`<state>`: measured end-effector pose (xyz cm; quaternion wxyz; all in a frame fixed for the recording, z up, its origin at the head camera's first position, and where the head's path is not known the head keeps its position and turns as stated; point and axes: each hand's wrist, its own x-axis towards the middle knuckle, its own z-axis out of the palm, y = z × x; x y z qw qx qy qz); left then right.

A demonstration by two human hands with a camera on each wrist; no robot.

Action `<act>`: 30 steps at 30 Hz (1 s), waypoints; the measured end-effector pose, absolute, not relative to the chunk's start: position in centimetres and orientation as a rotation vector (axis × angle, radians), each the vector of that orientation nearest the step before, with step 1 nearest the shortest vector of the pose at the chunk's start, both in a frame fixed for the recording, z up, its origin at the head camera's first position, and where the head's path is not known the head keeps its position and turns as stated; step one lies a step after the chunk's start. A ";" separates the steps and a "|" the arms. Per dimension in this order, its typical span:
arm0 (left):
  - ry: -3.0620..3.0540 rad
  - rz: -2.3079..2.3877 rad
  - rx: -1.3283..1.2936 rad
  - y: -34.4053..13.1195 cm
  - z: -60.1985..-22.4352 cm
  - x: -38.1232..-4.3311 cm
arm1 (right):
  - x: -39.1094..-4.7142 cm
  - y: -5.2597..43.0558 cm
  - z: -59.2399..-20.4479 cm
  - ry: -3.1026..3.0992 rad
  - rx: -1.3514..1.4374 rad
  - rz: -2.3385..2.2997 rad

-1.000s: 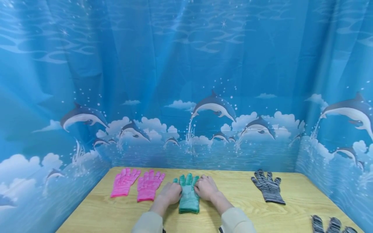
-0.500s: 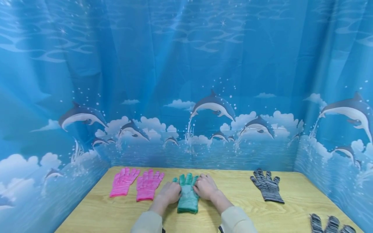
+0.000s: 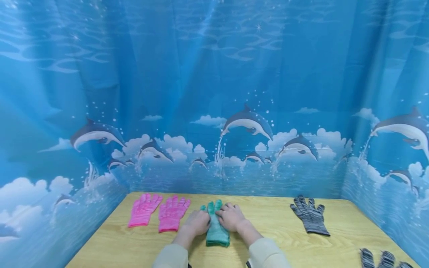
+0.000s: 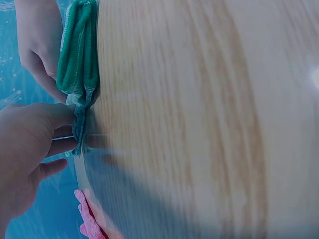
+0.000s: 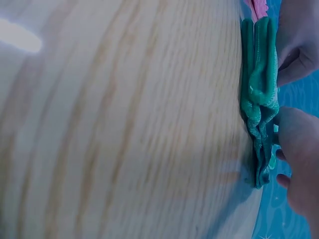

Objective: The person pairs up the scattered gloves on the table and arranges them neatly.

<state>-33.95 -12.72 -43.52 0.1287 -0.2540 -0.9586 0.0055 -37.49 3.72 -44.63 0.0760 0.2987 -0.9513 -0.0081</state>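
A pair of green knit gloves (image 3: 217, 233) lies stacked mid-table, fingers pointing to the far edge and cuffs toward me. My left hand (image 3: 197, 222) has curled fingers at their left edge; in the left wrist view, its thumb and fingers (image 4: 62, 144) pinch the gloves' side. From the right, my right hand (image 3: 231, 217) pinches at the other edge, its fingers reaching over the glove fingers and hiding some of them. In the right wrist view the two folded cuffs (image 5: 261, 59) show as thick layers.
Two pink gloves, one farther left (image 3: 144, 210) and one nearer (image 3: 172, 214), lie flat on the wooden table (image 3: 271, 219). A grey-black striped glove (image 3: 309, 216) is at the right, another (image 3: 385, 258) partly cut off nearer. A dolphin-print curtain (image 3: 214, 93) surrounds the table.
My right hand has shifted left over the green gloves and now covers more of their right-hand fingers. The left hand stays at the left edge, nearly unmoved.
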 end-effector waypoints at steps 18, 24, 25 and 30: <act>-2.767 -0.012 -0.740 -12.6 -43.2 -33.5 | -37.2 3.4 -44.6 -2.750 0.875 0.050; -2.776 -0.043 -0.740 -12.6 -43.0 -33.4 | -37.3 3.1 -44.7 -2.761 0.843 0.089; -2.773 -0.041 -0.739 -12.6 -43.0 -33.4 | -37.3 3.1 -44.8 -2.756 0.840 0.095; -2.754 -0.016 -0.750 -12.7 -43.1 -33.3 | -37.4 3.3 -45.1 -2.719 0.865 0.072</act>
